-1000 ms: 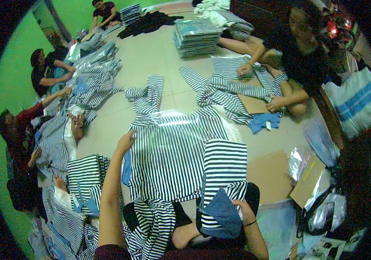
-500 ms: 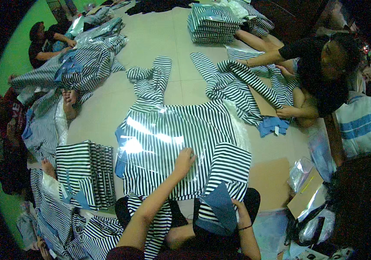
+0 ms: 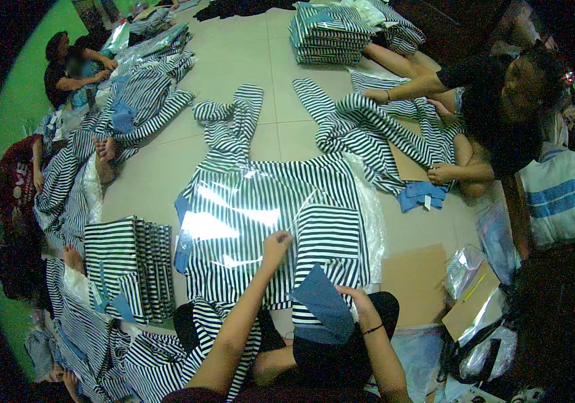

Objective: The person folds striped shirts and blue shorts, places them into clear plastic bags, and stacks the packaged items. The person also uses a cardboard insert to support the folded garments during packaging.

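Note:
A clear, shiny plastic bag lies flat over a spread black-and-white striped shirt with blue trim. My left hand is closed at the bag's right edge, fingers pinched together on the film. A folded striped shirt with a blue collar piece rests at the bag's right side, partly over my lap. My right hand grips its near right edge, thumb on top and some fingers hidden beneath. Whether the folded shirt's far end lies inside the bag I cannot tell.
A stack of folded striped shirts stands at left, another stack at the far side. Brown cardboard lies at right. One person at right handles a striped shirt; others sit along the left among loose striped garments.
My right hand has moved the folded shirt up and left, toward the bag. My left hand has shifted slightly left. A person at left has leaned into view.

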The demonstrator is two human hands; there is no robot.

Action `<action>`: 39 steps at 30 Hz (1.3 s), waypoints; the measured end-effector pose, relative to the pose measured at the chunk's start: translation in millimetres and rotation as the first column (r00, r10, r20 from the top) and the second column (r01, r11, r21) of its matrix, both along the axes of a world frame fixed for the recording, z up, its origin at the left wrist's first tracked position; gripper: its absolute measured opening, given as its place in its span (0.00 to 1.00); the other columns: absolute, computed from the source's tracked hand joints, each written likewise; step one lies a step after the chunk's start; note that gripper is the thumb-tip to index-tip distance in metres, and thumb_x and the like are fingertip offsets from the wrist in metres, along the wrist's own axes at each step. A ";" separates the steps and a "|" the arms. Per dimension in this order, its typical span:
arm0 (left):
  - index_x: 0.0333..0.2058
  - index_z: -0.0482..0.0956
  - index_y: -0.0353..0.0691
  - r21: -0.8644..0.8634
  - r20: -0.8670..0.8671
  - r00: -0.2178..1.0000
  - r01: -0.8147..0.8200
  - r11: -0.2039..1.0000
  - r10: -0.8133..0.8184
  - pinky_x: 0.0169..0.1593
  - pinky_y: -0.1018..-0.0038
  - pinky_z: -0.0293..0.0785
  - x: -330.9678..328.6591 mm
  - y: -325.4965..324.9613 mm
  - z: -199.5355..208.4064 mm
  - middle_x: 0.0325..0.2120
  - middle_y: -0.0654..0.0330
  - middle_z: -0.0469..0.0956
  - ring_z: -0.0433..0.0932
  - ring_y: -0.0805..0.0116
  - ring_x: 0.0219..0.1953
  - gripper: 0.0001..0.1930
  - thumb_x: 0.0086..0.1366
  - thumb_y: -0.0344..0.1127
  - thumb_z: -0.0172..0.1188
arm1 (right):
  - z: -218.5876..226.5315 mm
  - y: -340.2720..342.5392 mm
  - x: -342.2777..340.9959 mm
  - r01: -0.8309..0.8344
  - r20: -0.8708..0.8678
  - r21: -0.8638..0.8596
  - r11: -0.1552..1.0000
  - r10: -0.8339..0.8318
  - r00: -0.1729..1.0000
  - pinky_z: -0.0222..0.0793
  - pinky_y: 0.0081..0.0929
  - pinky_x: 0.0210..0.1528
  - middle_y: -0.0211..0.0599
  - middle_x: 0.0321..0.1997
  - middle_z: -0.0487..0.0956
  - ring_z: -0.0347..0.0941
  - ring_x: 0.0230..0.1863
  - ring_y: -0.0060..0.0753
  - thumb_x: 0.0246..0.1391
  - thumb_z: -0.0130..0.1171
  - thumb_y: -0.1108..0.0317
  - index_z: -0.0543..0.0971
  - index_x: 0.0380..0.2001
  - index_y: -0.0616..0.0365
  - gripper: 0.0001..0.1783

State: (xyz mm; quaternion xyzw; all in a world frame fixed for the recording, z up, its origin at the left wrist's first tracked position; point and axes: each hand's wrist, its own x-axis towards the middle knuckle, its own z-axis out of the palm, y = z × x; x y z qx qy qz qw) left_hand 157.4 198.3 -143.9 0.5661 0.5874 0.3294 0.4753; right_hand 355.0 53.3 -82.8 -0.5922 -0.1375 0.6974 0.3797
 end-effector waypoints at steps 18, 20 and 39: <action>0.25 0.74 0.37 0.222 -0.175 0.902 0.426 0.877 -0.394 0.34 0.75 0.65 -38.9 -54.8 148.9 0.22 0.57 0.71 0.70 0.65 0.28 0.08 0.48 0.36 0.55 | 62.2 -11.3 -21.8 -0.388 -0.274 0.002 0.922 0.374 0.886 0.67 0.20 0.33 0.34 0.28 0.76 0.71 0.28 0.24 0.40 0.54 0.69 0.74 0.32 0.64 0.13; 0.24 0.73 0.36 0.263 -0.276 0.862 0.493 0.829 -0.425 0.33 0.70 0.64 -31.9 -69.3 169.4 0.22 0.55 0.71 0.69 0.60 0.27 0.08 0.49 0.35 0.53 | 72.5 -11.8 -30.8 -0.375 -0.343 0.006 0.927 0.354 0.870 0.67 0.21 0.33 0.34 0.28 0.76 0.71 0.29 0.23 0.39 0.55 0.69 0.74 0.31 0.64 0.13; 0.52 0.49 0.30 -0.176 0.589 0.807 0.079 0.981 0.040 0.42 0.77 0.62 -43.2 -154.1 223.3 0.46 0.48 0.61 0.65 0.68 0.40 0.32 0.53 0.38 0.54 | 133.8 -44.6 -31.8 -0.093 0.083 0.524 0.846 0.057 0.995 0.64 0.24 0.39 0.32 0.31 0.74 0.69 0.32 0.24 0.29 0.64 0.69 0.71 0.34 0.60 0.23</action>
